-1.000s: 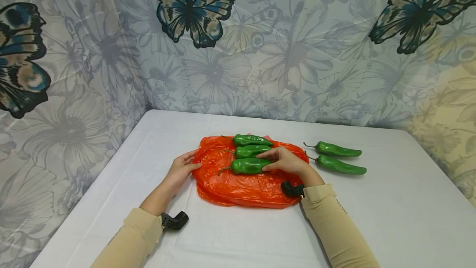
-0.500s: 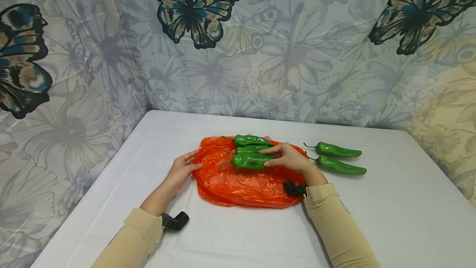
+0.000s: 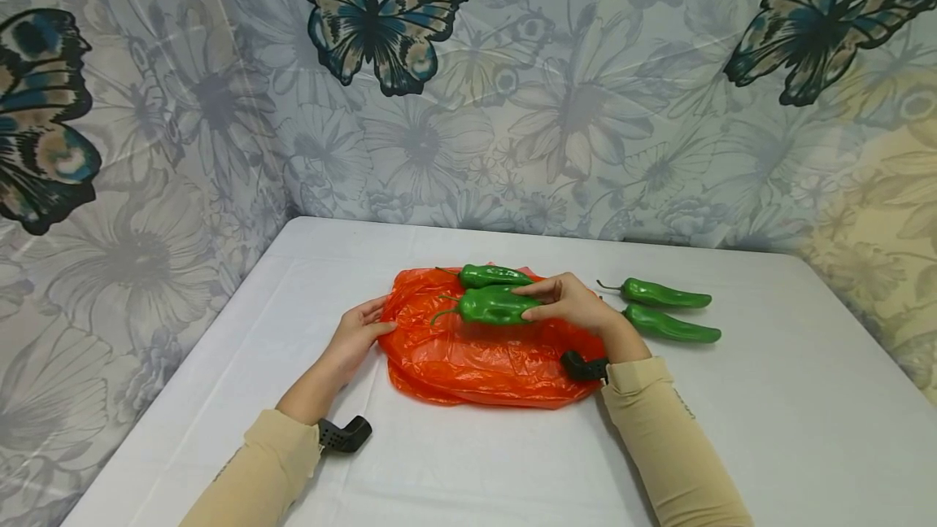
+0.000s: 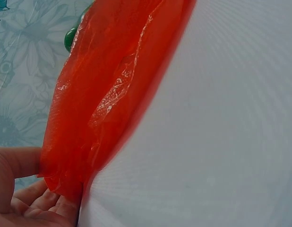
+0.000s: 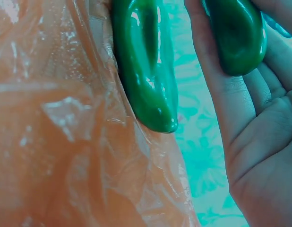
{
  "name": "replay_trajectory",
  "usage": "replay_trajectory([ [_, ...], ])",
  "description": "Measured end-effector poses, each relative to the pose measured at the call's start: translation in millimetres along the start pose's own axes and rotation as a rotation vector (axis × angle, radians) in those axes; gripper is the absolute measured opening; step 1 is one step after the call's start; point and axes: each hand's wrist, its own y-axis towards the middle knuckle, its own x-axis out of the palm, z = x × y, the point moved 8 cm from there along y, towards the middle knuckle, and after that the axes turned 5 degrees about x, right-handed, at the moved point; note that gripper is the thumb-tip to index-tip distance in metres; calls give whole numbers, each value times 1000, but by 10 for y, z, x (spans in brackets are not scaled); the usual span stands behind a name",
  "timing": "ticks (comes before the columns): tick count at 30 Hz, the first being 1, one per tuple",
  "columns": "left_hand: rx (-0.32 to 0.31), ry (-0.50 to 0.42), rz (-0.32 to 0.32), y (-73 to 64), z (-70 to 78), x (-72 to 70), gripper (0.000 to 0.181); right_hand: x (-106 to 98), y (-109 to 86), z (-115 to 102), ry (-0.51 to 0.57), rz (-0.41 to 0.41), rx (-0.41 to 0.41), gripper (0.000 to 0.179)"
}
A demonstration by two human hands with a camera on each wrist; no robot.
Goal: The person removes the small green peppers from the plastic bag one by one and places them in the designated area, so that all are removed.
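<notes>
My right hand (image 3: 574, 305) pinches the blunt end of a green pepper (image 3: 492, 309) between thumb and fingers, over the red plastic bag (image 3: 468, 372). A second pepper lies mostly hidden behind the held one, its stem showing. Farther back on the bag rests another pepper (image 3: 489, 275). In the right wrist view the held pepper (image 5: 243, 40) hangs between the fingers, apart from a pepper (image 5: 146, 71) at the bag's side. My left hand (image 3: 357, 336) pinches the left edge of the bag; the left wrist view shows thumb and fingers on the gathered plastic (image 4: 84, 132).
Two more green peppers, a far one (image 3: 666, 293) and a near one (image 3: 673, 325), lie to the right of the bag on the white-covered table (image 3: 454, 470). A butterfly-print cloth (image 3: 424, 153) hangs behind the table and along its left side.
My right hand has moved away from me and slightly right, carrying the nearest pepper off its spot on the bag so it now overlaps the middle one. The left hand has stayed put.
</notes>
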Motion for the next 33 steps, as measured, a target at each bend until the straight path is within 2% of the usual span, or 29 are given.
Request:
replay_trajectory([
  [6, 3, 5, -2, -6, 5, 5, 56, -42, -32, -49, 5, 10, -18, 47],
  [17, 7, 19, -9, -34, 18, 6, 55, -124, -93, -113, 3, 48, 2, 49],
  [26, 17, 16, -7, -42, 33, 9, 56, -197, -174, -284, 21, 64, -73, 48],
  [29, 18, 15, -10, -42, 36, 14, 56, -242, -210, -302, 19, 83, -62, 48],
  [33, 14, 25, -8, -37, 33, 10, 56, -308, -254, -275, 13, 98, -9, 50],
])
